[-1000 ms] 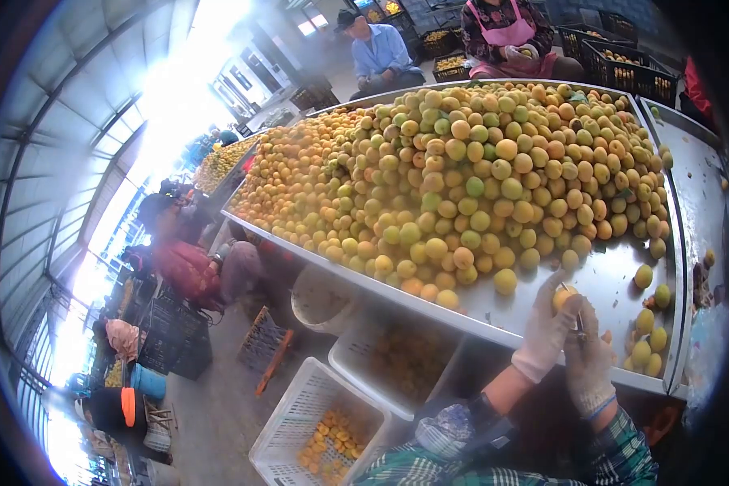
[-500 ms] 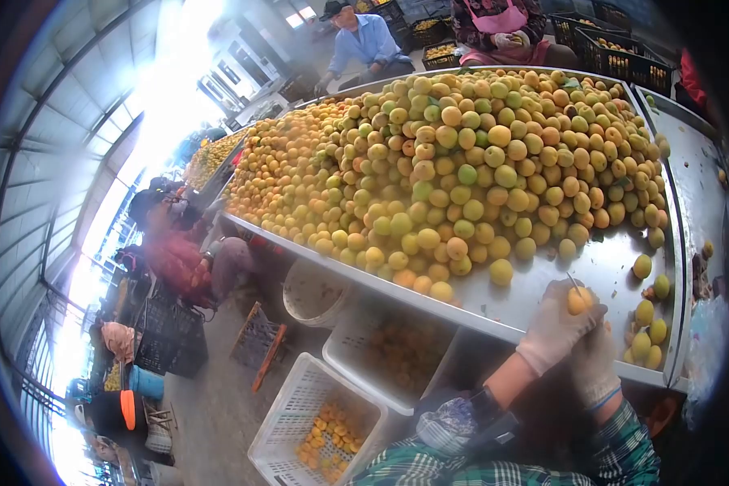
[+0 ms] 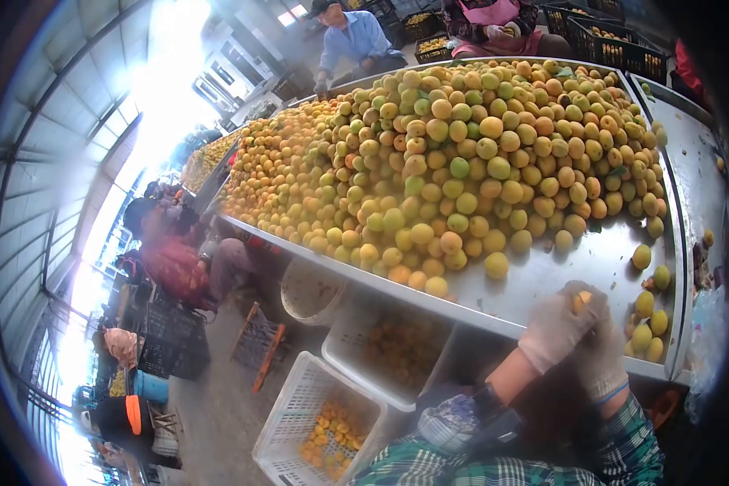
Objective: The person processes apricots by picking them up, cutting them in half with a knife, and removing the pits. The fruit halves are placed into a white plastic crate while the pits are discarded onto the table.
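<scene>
Both my hands wear pale work gloves and come together over the near right edge of the metal table. My left hand is closed around an apricot, of which only a small orange part shows between the fingers. Pressed against it is my right hand, its fingers curled in at the fruit; what it grips is hidden. A large heap of yellow-green and orange apricots covers much of the table beyond my hands. Several loose apricots lie right of my hands.
Below the table edge stand a white crate with orange fruit pieces, a second white bin and a round bucket. A small stool is on the floor. Co-workers sit across the table and at the left.
The apricot is now more covered by my fingers. A thin blade-like piece that stuck up beside it is no longer visible. The view has shifted slightly.
</scene>
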### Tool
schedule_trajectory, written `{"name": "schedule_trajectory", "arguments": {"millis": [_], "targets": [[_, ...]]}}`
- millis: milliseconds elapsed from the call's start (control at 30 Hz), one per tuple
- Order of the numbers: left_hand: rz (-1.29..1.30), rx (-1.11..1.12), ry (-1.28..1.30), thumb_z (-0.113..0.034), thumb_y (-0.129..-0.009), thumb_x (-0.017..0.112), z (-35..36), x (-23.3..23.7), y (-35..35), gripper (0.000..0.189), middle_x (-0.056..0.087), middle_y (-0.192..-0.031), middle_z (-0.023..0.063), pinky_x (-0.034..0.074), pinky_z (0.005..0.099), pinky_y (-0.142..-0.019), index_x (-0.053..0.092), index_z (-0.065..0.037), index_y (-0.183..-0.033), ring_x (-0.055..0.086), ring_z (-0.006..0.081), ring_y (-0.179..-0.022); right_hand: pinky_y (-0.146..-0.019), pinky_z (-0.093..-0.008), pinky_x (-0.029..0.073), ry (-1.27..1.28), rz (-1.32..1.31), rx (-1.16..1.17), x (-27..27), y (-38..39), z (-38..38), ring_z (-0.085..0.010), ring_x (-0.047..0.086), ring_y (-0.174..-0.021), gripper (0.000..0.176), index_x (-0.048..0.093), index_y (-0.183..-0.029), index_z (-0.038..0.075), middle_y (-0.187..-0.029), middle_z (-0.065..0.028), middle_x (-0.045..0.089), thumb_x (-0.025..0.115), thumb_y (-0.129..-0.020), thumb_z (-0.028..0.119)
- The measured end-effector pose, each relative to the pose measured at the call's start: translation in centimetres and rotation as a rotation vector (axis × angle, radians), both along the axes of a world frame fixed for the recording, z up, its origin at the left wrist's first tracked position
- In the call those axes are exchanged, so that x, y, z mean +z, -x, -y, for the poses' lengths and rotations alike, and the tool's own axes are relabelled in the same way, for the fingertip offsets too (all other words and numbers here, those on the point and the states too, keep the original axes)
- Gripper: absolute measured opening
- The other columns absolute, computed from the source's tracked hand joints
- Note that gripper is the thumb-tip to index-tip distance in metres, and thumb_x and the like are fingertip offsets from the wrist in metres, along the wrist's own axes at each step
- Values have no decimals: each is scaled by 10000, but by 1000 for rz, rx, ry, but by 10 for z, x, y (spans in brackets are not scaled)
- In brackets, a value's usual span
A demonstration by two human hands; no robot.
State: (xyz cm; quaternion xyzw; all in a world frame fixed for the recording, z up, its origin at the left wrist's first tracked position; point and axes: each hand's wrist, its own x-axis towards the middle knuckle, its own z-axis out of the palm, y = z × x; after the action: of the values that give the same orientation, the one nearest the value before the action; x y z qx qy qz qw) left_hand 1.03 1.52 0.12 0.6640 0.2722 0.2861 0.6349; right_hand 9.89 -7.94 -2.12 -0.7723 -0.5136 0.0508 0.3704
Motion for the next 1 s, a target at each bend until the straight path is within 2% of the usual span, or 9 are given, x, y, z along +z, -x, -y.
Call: {"name": "schedule_trajectory", "arguments": {"millis": [67,100,167,233,367,500,667,767,1000], "targets": [[-180,-54,-264,-372,-866,683,6,15,2,384,660,-828,142,510,322,-715,627,-7,-970,640,248,-738,-702,-410,510,75,-33,-50,5,-2,-1,-368,642,-848,418,507,-1144,65,-941,-190,646,678,-769,133],[-320,-52,-287,-411,-813,719,6,24,3,429,662,-876,180,517,347,-742,635,-9,-937,652,330,-808,-698,-401,513,114,-47,-74,9,-4,-1,-357,647,-843,371,548,-1079,61,-939,-182,651,703,-756,158],[-364,-56,-323,-431,-806,718,6,28,4,445,661,-880,182,516,356,-750,634,-15,-940,652,339,-827,-674,-386,514,151,7,-106,20,-3,0,-337,659,-806,274,582,-926,58,-873,-153,664,727,-750,209],[-409,-66,-359,-452,-798,718,6,27,4,462,661,-885,184,515,364,-757,634,-21,-942,651,348,-846,-666,-381,515,143,1,-115,19,-2,1,-338,661,-794,273,584,-925,56,-851,-151,665,730,-749,205],[-212,-44,-390,-394,-804,732,7,18,3,410,653,-860,183,520,366,-733,627,-19,-931,647,346,-800,-664,-368,523,85,-93,-108,19,-1,0,-332,669,-772,273,589,-923,48,-799,-143,667,741,-745,188],[-32,-84,-369,-351,-806,744,9,11,3,383,649,-846,175,521,365,-717,611,-18,-938,633,352,-773,-698,-360,532,69,-251,-29,30,-2,3,-317,675,-806,277,606,-955,43,-844,-136,676,741,-751,173],[-66,-119,-367,-355,-797,753,11,14,4,414,650,-853,174,514,374,-748,598,-24,-991,629,341,-804,-749,-354,535,135,-256,153,19,-18,9,-299,674,-856,312,631,-1016,54,-916,-118,682,744,-741,149],[-49,-123,-389,-345,-794,758,12,10,5,437,648,-876,182,512,377,-755,593,-16,-1028,631,337,-819,-750,-355,535,166,-392,171,39,-15,11,-303,674,-851,317,639,-1003,59,-911,-119,684,756,-722,147],[16,-121,-353,-294,-800,752,17,7,7,445,638,-926,179,506,370,-760,582,4,-1082,632,324,-837,-761,-367,534,290,-447,318,61,-28,14,-315,669,-858,318,651,-983,75,-904,-121,689,769,-701,161]]}}
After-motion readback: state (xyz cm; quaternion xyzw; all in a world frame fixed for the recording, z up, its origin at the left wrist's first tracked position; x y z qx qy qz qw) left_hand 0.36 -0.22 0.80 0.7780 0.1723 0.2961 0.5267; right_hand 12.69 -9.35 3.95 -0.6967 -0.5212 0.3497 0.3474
